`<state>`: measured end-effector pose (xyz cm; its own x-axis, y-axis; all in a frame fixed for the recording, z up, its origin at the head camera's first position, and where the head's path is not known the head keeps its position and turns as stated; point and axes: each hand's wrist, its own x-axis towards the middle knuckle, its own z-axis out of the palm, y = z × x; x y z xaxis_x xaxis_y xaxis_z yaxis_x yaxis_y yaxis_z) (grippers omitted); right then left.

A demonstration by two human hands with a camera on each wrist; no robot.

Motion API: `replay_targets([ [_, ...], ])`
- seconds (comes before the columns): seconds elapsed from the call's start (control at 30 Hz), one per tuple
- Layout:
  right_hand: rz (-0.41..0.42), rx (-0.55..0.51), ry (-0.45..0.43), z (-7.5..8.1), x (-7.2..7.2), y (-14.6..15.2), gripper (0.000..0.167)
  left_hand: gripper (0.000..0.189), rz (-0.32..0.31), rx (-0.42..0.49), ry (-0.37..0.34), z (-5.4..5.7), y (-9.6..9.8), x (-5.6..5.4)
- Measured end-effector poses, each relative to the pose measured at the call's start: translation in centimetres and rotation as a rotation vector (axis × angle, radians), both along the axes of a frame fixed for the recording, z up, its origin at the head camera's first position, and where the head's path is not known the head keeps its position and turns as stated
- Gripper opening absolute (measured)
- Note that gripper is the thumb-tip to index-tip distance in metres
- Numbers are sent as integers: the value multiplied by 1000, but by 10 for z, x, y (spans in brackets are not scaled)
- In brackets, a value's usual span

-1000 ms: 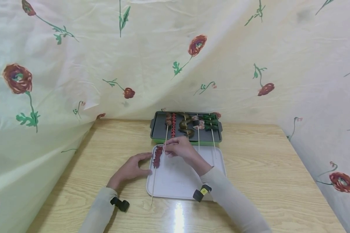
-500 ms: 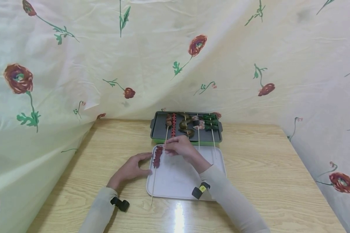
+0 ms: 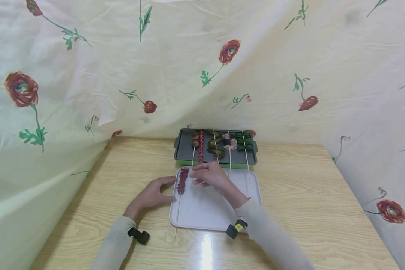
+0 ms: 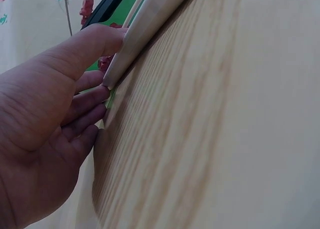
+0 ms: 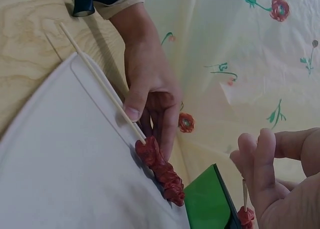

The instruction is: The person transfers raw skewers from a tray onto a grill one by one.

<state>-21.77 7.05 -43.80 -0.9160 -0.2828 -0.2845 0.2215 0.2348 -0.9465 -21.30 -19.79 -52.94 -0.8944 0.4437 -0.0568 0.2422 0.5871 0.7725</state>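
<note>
In the head view my left hand [image 3: 153, 194] rests at the left rim of a white tray [image 3: 210, 227], thumb and index finger spread apart and touching the edge. A dark red meat skewer [image 3: 181, 183] lies along that side, its stick overhanging the front rim. My right hand [image 3: 210, 176] is over the tray's far left part, fingers bent and loosely apart, beside the stick of a brown meat skewer [image 3: 195, 139]. That skewer's stick end is hidden by the fingers. The right wrist view shows the right hand [image 5: 280, 174] with a stick passing behind its fingertips.
Behind the tray stands a dark grill pan [image 3: 182, 155] with a green base. It also holds a red beaded skewer [image 3: 201, 146], a curled brownish skewer [image 3: 216, 144], a pink-and-black skewer [image 3: 230, 142] and a green skewer [image 3: 244, 142]. Flowered cloth [image 3: 175, 75] rises behind the wooden table [image 3: 300, 195].
My right hand has drawn slightly down and to the right, its fingers looser, showing more of the red beaded skewer. The left hand stays put.
</note>
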Motion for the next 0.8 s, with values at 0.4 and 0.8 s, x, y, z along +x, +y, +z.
replay_targets([
  [0.4, 21, -59, 0, -5, 15, 4, 40, 75, 0, 10, 18, 2, 1, 1],
  [0.8, 73, -46, 130, 19, 46, 13, 36, 76, 4, 4, 16, 2, 2, 1],
])
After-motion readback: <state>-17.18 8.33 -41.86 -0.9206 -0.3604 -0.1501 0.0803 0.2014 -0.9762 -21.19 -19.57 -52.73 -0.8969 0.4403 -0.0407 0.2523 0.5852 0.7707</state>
